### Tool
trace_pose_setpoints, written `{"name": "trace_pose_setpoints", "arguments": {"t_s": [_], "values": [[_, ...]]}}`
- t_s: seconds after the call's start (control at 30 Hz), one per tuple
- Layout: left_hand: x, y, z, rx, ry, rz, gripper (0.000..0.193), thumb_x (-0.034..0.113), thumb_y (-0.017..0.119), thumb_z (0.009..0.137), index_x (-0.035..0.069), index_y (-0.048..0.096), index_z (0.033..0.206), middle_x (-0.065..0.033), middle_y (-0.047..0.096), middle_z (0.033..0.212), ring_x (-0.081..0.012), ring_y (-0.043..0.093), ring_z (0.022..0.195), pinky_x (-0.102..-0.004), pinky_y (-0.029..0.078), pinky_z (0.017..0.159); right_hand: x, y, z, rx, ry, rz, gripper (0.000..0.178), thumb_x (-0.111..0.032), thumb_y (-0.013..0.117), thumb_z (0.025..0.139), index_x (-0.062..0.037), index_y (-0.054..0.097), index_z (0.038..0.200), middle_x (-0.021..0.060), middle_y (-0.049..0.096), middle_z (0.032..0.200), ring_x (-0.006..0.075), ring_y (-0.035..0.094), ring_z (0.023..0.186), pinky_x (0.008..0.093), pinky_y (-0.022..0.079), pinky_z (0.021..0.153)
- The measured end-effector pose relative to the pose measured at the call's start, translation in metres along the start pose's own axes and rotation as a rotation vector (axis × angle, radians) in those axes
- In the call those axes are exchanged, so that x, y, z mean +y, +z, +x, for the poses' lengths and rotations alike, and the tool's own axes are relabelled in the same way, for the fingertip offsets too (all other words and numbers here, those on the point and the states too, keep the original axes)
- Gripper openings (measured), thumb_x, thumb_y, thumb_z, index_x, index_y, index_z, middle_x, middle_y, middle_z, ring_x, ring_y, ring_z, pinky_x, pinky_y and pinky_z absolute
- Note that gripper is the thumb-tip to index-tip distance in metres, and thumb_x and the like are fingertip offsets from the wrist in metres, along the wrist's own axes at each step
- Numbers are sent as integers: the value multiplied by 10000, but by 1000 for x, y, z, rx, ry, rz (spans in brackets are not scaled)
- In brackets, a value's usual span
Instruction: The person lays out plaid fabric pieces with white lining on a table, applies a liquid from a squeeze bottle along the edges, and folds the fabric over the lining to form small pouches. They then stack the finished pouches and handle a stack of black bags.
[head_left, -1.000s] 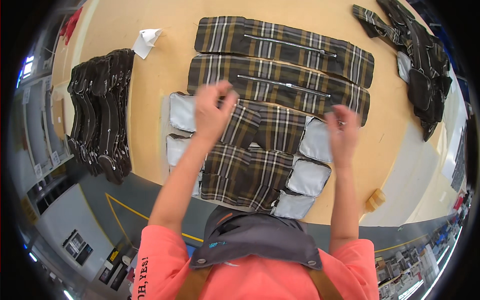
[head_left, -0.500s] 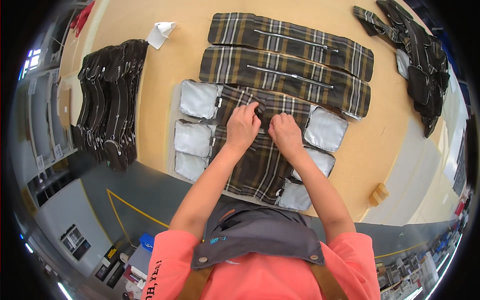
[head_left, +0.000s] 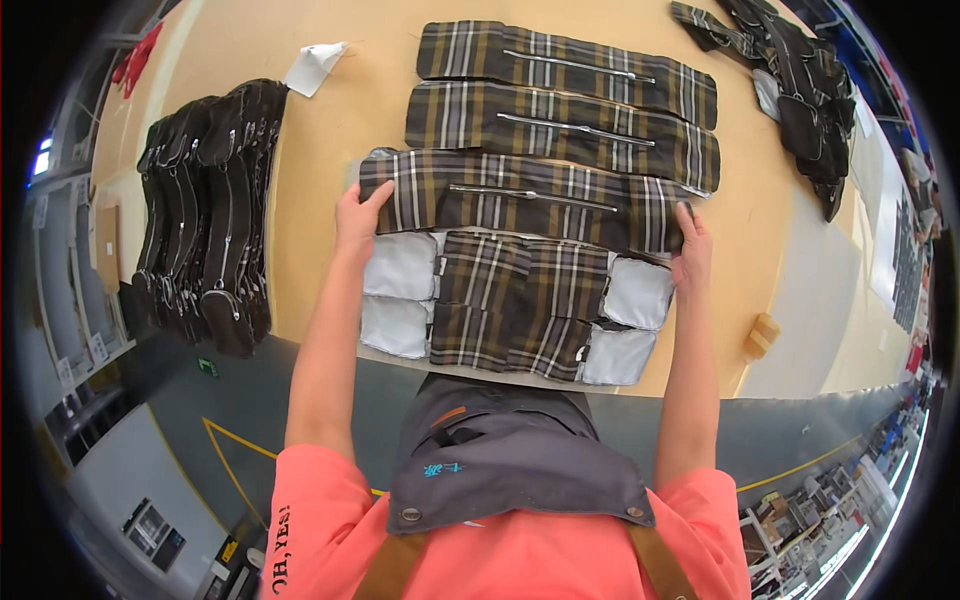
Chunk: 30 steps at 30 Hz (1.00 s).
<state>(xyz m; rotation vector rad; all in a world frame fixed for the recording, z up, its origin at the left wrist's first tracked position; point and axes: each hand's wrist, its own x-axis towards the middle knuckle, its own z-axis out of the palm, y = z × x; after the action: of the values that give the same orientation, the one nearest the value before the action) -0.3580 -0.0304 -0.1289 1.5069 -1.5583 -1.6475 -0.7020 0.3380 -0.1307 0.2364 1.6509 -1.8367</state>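
Observation:
My left hand (head_left: 361, 222) grips the left end of a plaid fabric panel (head_left: 420, 200), thumb on top and the other fingers mostly hidden at its edge. At the opposite end my right hand (head_left: 692, 250) is closed on the same panel. It lies face up, stretched lengthwise between both hands, with a silver zipper (head_left: 532, 195) along its middle. Just nearer to me are plaid pieces (head_left: 480, 270) with silvery lining flaps at both sides, such as a left flap (head_left: 402, 266) and a right flap (head_left: 638, 293).
Beyond lie two more zippered plaid panels, a far one (head_left: 570, 60) and a nearer one (head_left: 565, 128). Dark zippered pieces are stacked at left (head_left: 210, 200); another dark pile (head_left: 800, 110) is at far right. A white scrap (head_left: 316, 68) and a tan block (head_left: 762, 337) rest on the table (head_left: 330, 130).
My hands have moved from close together at the centre to the two ends of a panel. That panel now shows flat with its zipper up, over the farthest lined row.

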Motion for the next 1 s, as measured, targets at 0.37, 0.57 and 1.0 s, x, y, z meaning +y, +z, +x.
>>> {"name": "trace_pose_setpoints", "arguments": {"t_s": [0.37, 0.57, 1.0], "values": [[6, 15, -52, 100, 698, 498, 329, 166, 746, 801, 63, 635, 1093, -80, 667, 957, -272, 637, 890, -389, 497, 789, 20, 57, -90, 201, -649, -955, 232, -168, 682, 896, -34, 634, 1079, 80, 638, 976, 209, 605, 838, 326, 499, 785], [-43, 74, -145, -494, 683, 590, 383, 197, 741, 780, 67, 622, 1120, -85, 625, 917, -260, 612, 842, -367, 524, 756, 125, 118, -172, -137, -657, -1350, 299, -213, 771, 772, -42, 595, 942, 109, 581, 940, 287, 581, 903, 381, 495, 778], [-63, 94, -146, -474, 758, 773, 400, 178, 733, 747, 53, 610, 1106, -121, 626, 967, -306, 603, 951, -396, 522, 834, 143, 111, -162, -73, -735, -1386, 143, -86, 675, 817, -54, 599, 935, 125, 591, 918, 319, 599, 896, 409, 506, 794]]}}
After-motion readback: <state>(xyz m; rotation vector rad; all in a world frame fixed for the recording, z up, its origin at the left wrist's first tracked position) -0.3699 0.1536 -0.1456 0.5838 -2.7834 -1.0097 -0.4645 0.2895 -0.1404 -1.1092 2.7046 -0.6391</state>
